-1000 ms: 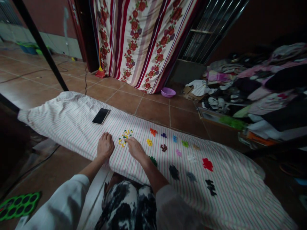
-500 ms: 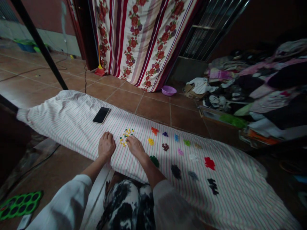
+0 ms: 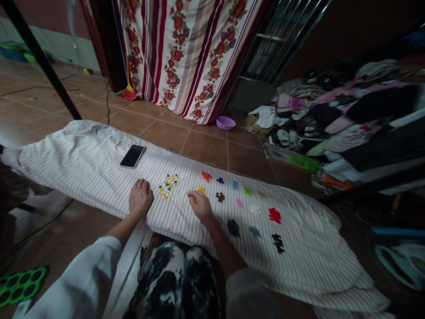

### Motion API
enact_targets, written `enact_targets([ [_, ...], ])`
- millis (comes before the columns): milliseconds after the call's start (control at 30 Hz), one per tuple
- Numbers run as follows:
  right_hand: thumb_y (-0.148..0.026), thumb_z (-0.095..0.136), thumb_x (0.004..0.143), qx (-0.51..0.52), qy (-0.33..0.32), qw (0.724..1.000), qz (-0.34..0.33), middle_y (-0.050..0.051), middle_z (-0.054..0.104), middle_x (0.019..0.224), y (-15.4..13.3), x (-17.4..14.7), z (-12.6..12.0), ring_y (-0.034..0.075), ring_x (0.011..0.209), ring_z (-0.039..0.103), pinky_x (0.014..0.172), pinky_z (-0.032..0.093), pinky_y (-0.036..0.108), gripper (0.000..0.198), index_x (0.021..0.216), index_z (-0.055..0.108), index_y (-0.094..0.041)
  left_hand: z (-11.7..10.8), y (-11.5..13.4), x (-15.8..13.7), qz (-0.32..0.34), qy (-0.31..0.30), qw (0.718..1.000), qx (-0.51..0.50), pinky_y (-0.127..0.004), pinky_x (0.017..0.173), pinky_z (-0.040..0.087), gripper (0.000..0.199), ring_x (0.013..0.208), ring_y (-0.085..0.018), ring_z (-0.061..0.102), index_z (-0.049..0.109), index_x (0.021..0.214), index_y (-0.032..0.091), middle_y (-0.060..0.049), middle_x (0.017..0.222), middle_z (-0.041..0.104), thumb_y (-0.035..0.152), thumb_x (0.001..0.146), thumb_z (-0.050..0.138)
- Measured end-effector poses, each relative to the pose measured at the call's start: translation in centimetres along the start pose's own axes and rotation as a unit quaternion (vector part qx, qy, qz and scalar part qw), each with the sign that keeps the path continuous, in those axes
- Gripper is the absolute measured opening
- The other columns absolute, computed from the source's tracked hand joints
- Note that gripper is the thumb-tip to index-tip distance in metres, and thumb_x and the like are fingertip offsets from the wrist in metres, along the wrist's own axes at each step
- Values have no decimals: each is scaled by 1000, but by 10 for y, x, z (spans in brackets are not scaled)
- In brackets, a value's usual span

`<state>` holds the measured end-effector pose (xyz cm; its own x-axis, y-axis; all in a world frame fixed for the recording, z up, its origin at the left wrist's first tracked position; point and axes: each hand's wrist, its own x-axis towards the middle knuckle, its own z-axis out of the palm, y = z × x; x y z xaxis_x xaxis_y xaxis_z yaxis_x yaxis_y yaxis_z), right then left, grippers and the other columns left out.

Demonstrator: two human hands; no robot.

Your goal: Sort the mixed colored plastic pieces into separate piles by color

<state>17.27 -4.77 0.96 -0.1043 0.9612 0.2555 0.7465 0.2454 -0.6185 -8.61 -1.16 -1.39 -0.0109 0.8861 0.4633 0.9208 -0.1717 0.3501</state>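
Left hand [image 3: 141, 197]: lay half-curled. Right hand [image 3: 200, 206]: was pinched. Contents: indiscernible. Mixed pieces [image 3: 168, 186]: lay between, likely for reach.

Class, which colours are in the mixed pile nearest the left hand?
The mixed pile is yellow, white and green; the head view shows it best.

Matt fabric, smooth plastic, shining metal
Striped cloth [image 3: 285, 270] at five o'clock is wrinkling, its surface looking matt; small pieces [image 3: 168, 184] at eight are looking like plastic; a phone [image 3: 133, 156] at nine is showing a smooth, glossy face; a plastic bowl [image 3: 226, 123] and a matt cloth curtain [image 3: 191, 53] are filling twelve; metal bars [image 3: 272, 38] at one are gleaming.
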Motion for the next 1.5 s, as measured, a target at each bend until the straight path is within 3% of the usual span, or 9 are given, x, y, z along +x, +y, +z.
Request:
enact_targets([
  [267, -15, 44, 81, 3, 40, 999, 18, 6, 69, 87, 31, -36, -32, 18, 83, 63, 79, 50, 30, 27, 89, 69, -19, -2, 1, 0, 1, -2, 1000, 2, -48, 101, 41, 26, 117, -31, 52, 60, 99, 13, -19, 115, 62, 20, 84, 40],
  [600, -14, 43, 83, -67, 29, 997, 14, 9, 69, 95, 41, -54, -24, 21, 93, 59, 88, 46, 36, 29, 90, 71, -18, 1, -1, -1, -1, 9, 1000, 1, -48, 101, 41, 27, 119, -31, 51, 60, 101, 12, -20, 118, 61, 20, 84, 41],
  [1500, -12, 39, 84, -74, 36, 996, -16, 10, 70, 94, 45, -51, -24, 22, 90, 61, 86, 49, 39, 34, 93, 71, -18, 4, -2, -2, -6, 15, 1000, -2, -49, 100, 41, 28, 119, -31, 52, 60, 103, 15, -17, 117, 62, 20, 83, 42],
])
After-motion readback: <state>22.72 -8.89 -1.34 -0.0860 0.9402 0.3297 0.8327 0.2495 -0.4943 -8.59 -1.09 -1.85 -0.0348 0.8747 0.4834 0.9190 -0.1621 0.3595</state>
